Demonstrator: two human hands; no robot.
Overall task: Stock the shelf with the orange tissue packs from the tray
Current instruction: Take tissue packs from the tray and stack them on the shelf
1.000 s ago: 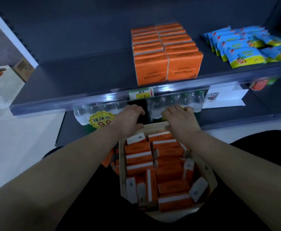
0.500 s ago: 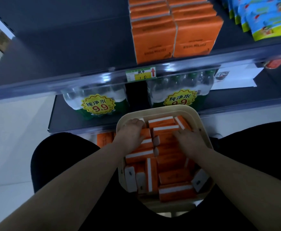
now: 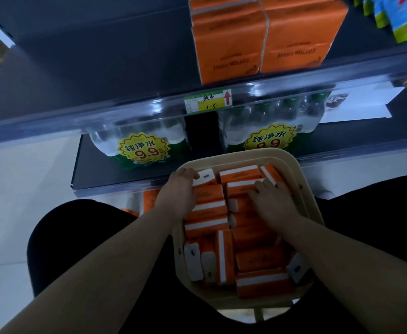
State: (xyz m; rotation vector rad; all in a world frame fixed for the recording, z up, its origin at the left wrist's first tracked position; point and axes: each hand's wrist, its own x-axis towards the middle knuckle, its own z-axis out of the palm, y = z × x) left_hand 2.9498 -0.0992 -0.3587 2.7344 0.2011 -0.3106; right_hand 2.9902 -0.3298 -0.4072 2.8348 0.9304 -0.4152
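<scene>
shelved tissue packs [image 3: 229, 44] cropped at top, price label [image 3: 208, 101] blurred

One tray [image 3: 296, 169], two hands [image 3: 177, 191] [image 3: 273, 203], two water multipacks [image 3: 139, 143] [image 3: 270, 131]

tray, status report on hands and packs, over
Left hand and right hand on orange tissue packs in tray, grip unclear. None lifted yet. No obstruction seen toward shelf.

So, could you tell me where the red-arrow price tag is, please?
In the head view, the price tag sits on the shelf's front rail, centre, below the shelved orange tissue packs, above the gap between two water packs.
</scene>
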